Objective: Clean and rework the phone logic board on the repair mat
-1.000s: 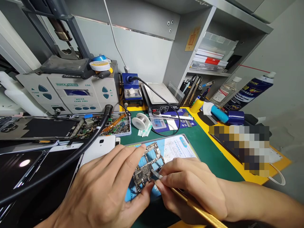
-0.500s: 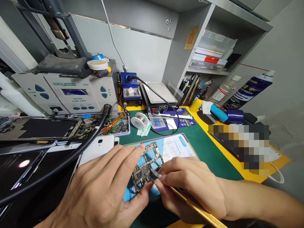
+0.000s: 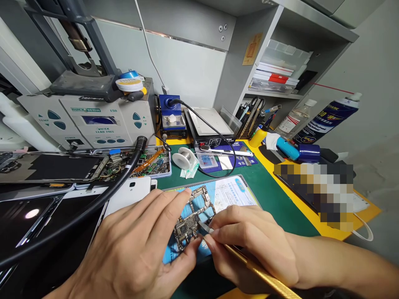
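Observation:
A small phone circuit board [image 3: 190,226] with cut-out gaps is tilted above a blue and white printed sheet [image 3: 220,192]. My left hand [image 3: 134,245] is closed on the board's left and lower edges, thumb below and fingers along the upper left side. In my right hand [image 3: 252,245] a craft knife [image 3: 270,281] with a knurled gold handle is gripped like a pen. Its short grey blade tip meets the board near the middle, beside the densely packed chips. My left palm hides part of the board's left side.
A black hose [image 3: 102,199] crosses the left side over phones and a white phone [image 3: 131,192]. Behind stand a hot-air station [image 3: 90,120], a soldering station [image 3: 171,116] and a solder spool [image 3: 183,159]. A spray can [image 3: 328,118] and a clear bottle [image 3: 299,119] are at right.
Both hands, the board and the knife keep nearly the same pose. The whole view has shifted very slightly.

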Demonstrator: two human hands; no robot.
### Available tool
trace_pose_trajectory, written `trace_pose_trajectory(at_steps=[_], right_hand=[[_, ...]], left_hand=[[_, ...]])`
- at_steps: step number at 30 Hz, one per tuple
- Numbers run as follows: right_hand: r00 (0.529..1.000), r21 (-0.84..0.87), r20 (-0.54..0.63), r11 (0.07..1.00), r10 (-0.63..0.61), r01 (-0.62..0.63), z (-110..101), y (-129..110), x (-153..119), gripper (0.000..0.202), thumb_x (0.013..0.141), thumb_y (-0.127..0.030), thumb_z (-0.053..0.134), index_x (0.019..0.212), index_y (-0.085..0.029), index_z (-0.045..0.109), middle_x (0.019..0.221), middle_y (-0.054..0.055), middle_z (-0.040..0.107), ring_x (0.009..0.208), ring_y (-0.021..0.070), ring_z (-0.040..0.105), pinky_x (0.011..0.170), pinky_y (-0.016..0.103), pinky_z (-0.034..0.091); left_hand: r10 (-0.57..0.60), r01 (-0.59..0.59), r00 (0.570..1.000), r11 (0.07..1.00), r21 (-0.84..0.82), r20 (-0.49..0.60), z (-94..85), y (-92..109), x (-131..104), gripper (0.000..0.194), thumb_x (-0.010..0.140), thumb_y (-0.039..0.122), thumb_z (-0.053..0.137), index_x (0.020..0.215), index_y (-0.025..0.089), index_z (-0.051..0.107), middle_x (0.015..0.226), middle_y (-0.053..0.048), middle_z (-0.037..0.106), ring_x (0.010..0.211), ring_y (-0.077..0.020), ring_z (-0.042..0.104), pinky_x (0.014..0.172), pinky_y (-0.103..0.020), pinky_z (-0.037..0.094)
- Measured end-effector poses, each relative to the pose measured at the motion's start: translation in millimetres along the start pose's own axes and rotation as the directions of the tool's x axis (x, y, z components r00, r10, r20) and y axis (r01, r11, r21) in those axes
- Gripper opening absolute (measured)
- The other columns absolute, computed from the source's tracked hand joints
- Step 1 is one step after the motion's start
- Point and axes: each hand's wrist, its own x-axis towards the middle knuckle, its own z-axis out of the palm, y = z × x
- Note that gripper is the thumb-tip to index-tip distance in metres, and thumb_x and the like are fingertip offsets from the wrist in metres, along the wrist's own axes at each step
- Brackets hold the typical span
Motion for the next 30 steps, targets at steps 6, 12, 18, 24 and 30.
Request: trace_pose_trajectory(at_steps=[6, 12, 18, 24, 30], right_hand=[[1.000, -0.020, 0.026, 1.000, -0.012, 0.012, -2, 0, 0, 0.009, 0.096, -0.004, 0.064, 0.102, -0.009, 0.066, 0.078, 0.011, 0.074, 0.065, 0.0175, 0.070, 0.050, 0.025, 0.055], [1.000, -0.013, 0.026, 1.000, -0.013, 0.014, -2, 0, -1, 0.007, 0.096, -0.004, 0.065, 0.100, -0.009, 0.067, 0.077, 0.011, 0.074, 0.065, 0.0173, 0.071, 0.050, 0.026, 0.053], [1.000, -0.031, 0.030, 1.000, 0.001, 0.000, -2, -1, -1, 0.005, 0.098, -0.005, 0.064, 0.098, -0.008, 0.068, 0.078, 0.011, 0.075, 0.065, 0.0169, 0.071, 0.050, 0.026, 0.052], [1.000, -0.035, 0.011, 0.999, 0.012, -0.011, -1, -1, -2, 0.006, 0.098, -0.005, 0.063, 0.101, -0.010, 0.066, 0.078, 0.010, 0.075, 0.066, 0.0171, 0.072, 0.051, 0.025, 0.053], [0.999, -0.032, -0.043, 0.999, -0.009, 0.008, 3, 0, -1, 0.005, 0.096, -0.007, 0.065, 0.099, -0.010, 0.066, 0.076, 0.009, 0.072, 0.062, 0.0167, 0.070, 0.048, 0.025, 0.052]], left_hand=[[0.001, -0.002, 1.000, 1.000, -0.016, -0.009, -0.1, -1, 1, 0.033, 0.098, 0.019, 0.065, 0.128, 0.004, 0.067, 0.115, -0.012, 0.079, 0.103, -0.0234, 0.075, 0.089, -0.039, 0.057], [-0.007, 0.007, 1.000, 1.000, -0.024, 0.012, 0.8, -1, 2, 0.033, 0.097, 0.019, 0.065, 0.127, 0.005, 0.068, 0.113, -0.012, 0.079, 0.101, -0.0237, 0.075, 0.086, -0.040, 0.058], [0.003, -0.002, 1.000, 1.000, -0.023, 0.012, -0.6, -2, 1, 0.034, 0.097, 0.018, 0.064, 0.128, 0.005, 0.067, 0.114, -0.013, 0.079, 0.100, -0.0242, 0.076, 0.086, -0.040, 0.059], [-0.007, 0.007, 1.000, 1.000, -0.005, -0.001, -1.1, -2, 2, 0.033, 0.097, 0.019, 0.063, 0.128, 0.008, 0.066, 0.113, -0.011, 0.080, 0.098, -0.0239, 0.078, 0.083, -0.039, 0.061], [-0.039, 0.038, 0.999, 0.999, -0.027, -0.028, 6.7, -3, -13, 0.046, 0.097, 0.020, 0.066, 0.142, 0.011, 0.063, 0.124, -0.012, 0.077, 0.110, -0.0278, 0.074, 0.095, -0.042, 0.058]])
